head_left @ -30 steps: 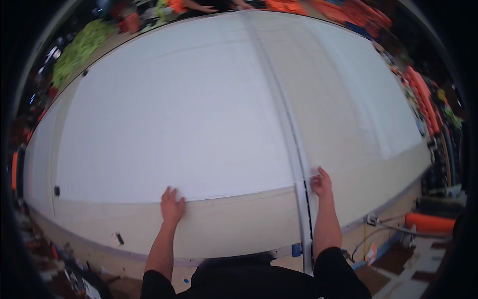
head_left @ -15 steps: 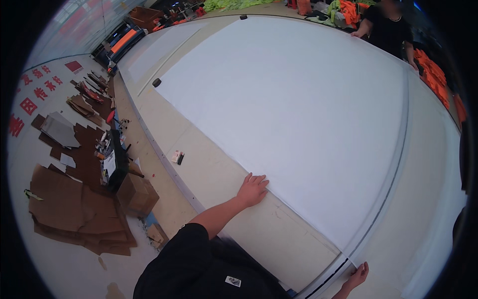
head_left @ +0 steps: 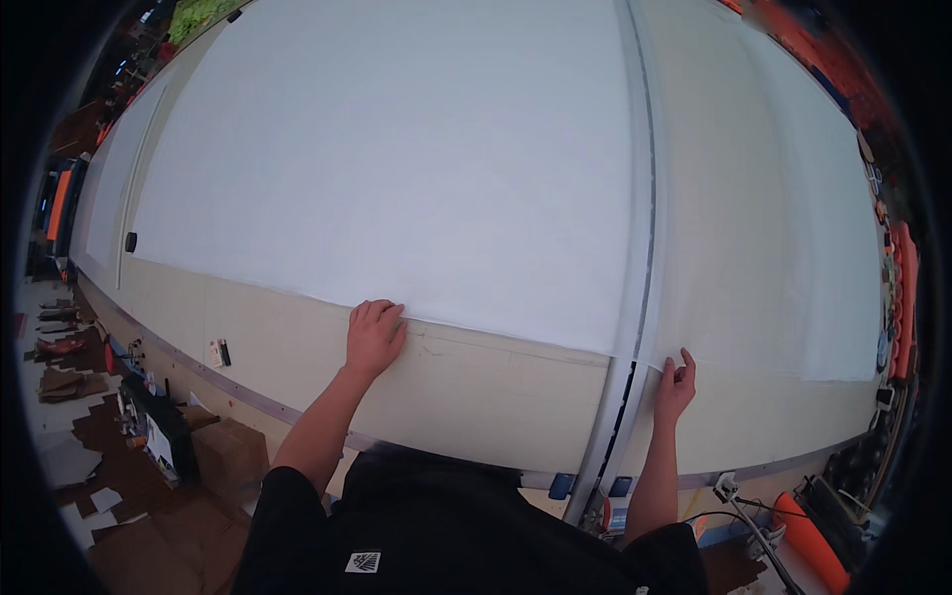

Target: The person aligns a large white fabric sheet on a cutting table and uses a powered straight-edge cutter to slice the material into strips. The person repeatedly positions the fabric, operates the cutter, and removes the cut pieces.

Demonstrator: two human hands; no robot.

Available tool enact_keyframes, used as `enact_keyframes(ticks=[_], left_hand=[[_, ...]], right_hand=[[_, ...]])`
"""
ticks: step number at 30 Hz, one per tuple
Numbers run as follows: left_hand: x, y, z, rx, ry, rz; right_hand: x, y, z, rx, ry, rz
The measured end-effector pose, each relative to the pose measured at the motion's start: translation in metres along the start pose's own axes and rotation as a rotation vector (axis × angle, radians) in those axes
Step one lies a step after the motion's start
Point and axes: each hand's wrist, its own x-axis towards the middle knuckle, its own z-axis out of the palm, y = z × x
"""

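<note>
A large white sheet, thin like fabric or film, lies spread over a pale table. My left hand rests on its near edge, palm down, fingers laid over the edge and slightly apart. A long metal rail runs from front to back, with the sheet reaching past it on the right as a see-through layer. Just right of this rail my right hand pinches the sheet's near edge between thumb and fingers.
Black round weights sit at the sheet's left edge. A dark pen or marker lies beside a small pack near the table's front. Brown cardboard stands at lower left. A jointed metal arm and an orange object are at lower right.
My view has swung right and downward, so the table now lies more squarely before me. Both hands stay at the sheet's near edge. The person across the table is no longer clearly visible.
</note>
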Motion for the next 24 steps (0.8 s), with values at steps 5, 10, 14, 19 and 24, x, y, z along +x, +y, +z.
enact_keyframes(ticks=[5,10,14,19,24], left_hand=[[0.026,0.032,0.007,-0.144,-0.066,0.057],[0.041,0.051,0.015,-0.16,-0.194,0.138],[0.04,0.044,0.019,-0.14,-0.239,0.152],[0.051,0.065,0.012,-0.219,-0.23,0.174],[0.079,0.115,0.037,-0.231,-0.03,0.272]], right_hand=[[-0.003,-0.004,-0.003,0.007,0.024,-0.013],[-0.005,-0.031,-0.013,0.255,0.065,0.162],[-0.003,-0.013,-0.012,0.198,0.047,0.086],[-0.003,-0.01,-0.001,-0.281,0.044,0.022],[0.002,-0.019,-0.002,-0.391,0.128,-0.01]])
